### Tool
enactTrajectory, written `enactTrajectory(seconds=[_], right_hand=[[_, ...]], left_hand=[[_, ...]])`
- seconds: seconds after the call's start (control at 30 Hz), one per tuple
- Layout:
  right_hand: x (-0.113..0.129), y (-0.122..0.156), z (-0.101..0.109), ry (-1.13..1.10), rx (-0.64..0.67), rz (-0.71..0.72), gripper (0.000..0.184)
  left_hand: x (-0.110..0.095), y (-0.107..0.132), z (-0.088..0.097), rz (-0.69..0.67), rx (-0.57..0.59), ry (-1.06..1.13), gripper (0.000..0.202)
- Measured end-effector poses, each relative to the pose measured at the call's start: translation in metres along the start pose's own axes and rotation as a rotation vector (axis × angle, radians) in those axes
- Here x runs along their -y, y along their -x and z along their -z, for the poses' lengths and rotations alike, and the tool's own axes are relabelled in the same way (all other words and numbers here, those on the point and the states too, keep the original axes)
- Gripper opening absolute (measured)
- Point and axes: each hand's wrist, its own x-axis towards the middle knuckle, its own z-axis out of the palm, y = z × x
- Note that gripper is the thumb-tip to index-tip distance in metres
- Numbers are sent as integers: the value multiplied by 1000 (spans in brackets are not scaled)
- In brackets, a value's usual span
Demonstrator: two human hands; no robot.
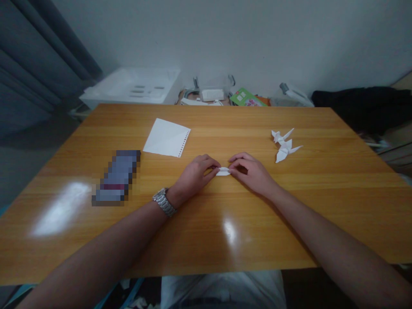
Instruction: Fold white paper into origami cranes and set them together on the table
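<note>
Between my two hands, low over the middle of the table, is a small folded piece of white paper [223, 171]. My left hand [198, 172], with a metal watch [164, 201] on its wrist, pinches the paper's left end between thumb and finger. At the right end, my right hand [252, 172] pinches it the same way. The fingertips hide both ends, so the exact fold shape cannot be made out. A flat sheet of white paper [167, 138] with a perforated edge lies beyond my left hand. Folded paper cranes [285, 150] stand beyond my right hand.
A pixelated phone-like object [117, 178] lies on the wooden table [206, 240] at the left. Behind the far edge are a white plastic tub [135, 86], a green booklet [246, 98] and dark cloth [360, 107]. A grey curtain [32, 56] hangs at the left.
</note>
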Motion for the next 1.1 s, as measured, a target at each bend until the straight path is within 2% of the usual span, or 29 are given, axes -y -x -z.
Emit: enactTrajectory(seconds=[0.27,0.37,0.47,0.7,1.0,1.1], right_hand=[[4,0,0,-28,-29,76,9],[10,0,1,-51,-38,101,18],[13,0,0,-76,-8,173,29],[14,2,-2,-71,67,228,33],[18,2,-1,-56,26,164,4],[18,2,0,-23,43,93,5]], left_hand=[[-6,0,2,23,-30,56,16],[-8,0,3,23,-52,65,14],[-8,1,2,17,-60,84,13],[-6,2,-1,33,-65,131,13],[-8,1,0,27,-45,83,13],[-7,0,-1,-21,-49,65,13]])
